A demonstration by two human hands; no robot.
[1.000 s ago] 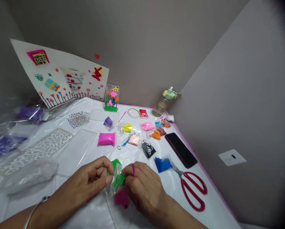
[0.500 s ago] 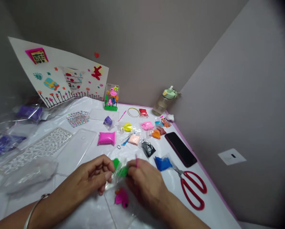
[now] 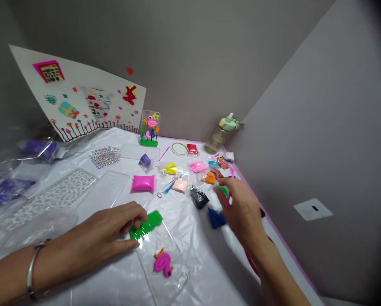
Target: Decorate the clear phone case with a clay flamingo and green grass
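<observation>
While the person's left grip (image 3: pixel 114 229) rests at the far left corner of a clear case (image 3: pixel 160 240), its fingers lie on the green strip (image 3: pixel 148 225) and its thumb sits at the case's left edge; whether it pinches the case I cannot tell. The case lies on the white worktop (image 3: pixel 206 267), near the middle. The strip covers its far end, and a pink bird (image 3: pixel 162 262) lies towards the near end, apart from the strip.

Well to the right, the right grip (image 3: pixel 244 208) is closed on a green packet (image 3: pixel 224 190), with a pink stick (image 3: pixel 231 171) also held among the fingers. It is just beside a blue packet (image 3: pixel 216 219) and partly hides it. The right forearm covers most of the scissors (image 3: pixel 252 263), leaving some red handle in view.

Left of the right grip lie a black packet (image 3: pixel 199 197) and, farther off, a peach packet (image 3: pixel 180 185); an orange packet (image 3: pixel 210 177) is on its far side. A magenta packet (image 3: pixel 143 183) lies beyond the strip. At the far edge, a decorated case (image 3: pixel 149 129) stands upright left of a bottle (image 3: pixel 220 136).
</observation>
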